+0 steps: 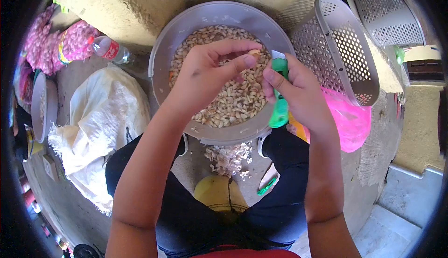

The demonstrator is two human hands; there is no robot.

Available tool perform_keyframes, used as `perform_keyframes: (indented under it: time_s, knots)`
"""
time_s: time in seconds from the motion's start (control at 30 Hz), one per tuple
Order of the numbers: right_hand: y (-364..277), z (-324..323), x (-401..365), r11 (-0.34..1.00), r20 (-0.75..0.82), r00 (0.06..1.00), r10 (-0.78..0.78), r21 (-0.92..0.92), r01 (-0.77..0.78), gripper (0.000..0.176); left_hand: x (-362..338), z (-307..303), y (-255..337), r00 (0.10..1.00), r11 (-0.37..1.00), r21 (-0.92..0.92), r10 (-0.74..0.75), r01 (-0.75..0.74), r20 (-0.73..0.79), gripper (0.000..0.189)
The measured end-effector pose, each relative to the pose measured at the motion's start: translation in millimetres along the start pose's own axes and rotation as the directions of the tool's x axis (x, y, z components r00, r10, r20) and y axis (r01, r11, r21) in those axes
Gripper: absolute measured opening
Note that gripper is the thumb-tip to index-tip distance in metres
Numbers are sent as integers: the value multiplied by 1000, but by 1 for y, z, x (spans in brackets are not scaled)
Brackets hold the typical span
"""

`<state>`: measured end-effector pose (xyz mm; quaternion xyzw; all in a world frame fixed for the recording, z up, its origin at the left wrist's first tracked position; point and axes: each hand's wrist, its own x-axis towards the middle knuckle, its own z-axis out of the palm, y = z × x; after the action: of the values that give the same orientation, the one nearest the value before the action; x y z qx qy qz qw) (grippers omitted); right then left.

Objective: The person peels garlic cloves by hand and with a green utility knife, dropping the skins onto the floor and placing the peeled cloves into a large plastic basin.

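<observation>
Over a large grey tub filled with garlic cloves, both my hands are raised. My left hand pinches a small clove between thumb and fingertips. Close beside it on the right, my right hand is wrapped round a green utility knife. The knife's short blade points up, a little to the right of the clove, and does not touch it.
White sack, cola bottle and net bags of bulbs at left. Perforated grey basket and pink bag at right. Peelings and a second green knife lie on the ground below the tub.
</observation>
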<state>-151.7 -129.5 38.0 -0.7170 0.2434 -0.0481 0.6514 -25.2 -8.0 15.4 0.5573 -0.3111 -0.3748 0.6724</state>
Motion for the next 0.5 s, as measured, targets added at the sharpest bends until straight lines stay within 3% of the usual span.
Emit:
perform_keyframes:
  time_s: [0.1,0.17,0.27,0.5]
  knots:
    - [1,-2,-1,963,-22,984,-178,-209,170,27,-1,-3,5,985,983,-115,-131,144,114,26]
    - [-4,0,-4,907,-41,960,-278,-340,248,27,-3,-5,5,974,983,-80,-151,167,171,27]
    - [-6,-1,-4,873,-31,958,-284,-421,246,28,-3,-5,3,966,979,-101,-155,178,207,28]
    - [-5,-2,-4,874,21,963,-269,-414,253,34,-4,-6,5,954,966,-149,-171,211,245,32]
